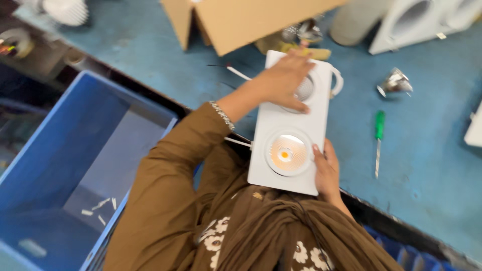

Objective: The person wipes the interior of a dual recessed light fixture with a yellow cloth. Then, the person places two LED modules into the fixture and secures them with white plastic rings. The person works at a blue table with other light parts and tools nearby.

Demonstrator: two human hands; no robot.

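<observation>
Left hand (283, 80) lies flat, fingers spread, palm pressed over the far lamp opening of the white twin downlight fixture (291, 123); no curled grip, just a press. Right hand (326, 173) cups the fixture's near right edge, thumb on the front face beside the near lamp (285, 154), remaining fingers hidden behind, so closed around the edge.

The fixture rests half over the near edge of the blue workbench (427, 150), tilted toward the person. A thin white wire (238, 73) trails from its left side.

Step in hand, judging by the pose: seating or checking the far lamp while steadying the housing. Next move likely calls for even pressure and a firm right-hand hold.

Around: green screwdriver (379, 140) to the right, silver reflector (395, 83), cardboard box (241, 20), blue bin (65, 165) left.
</observation>
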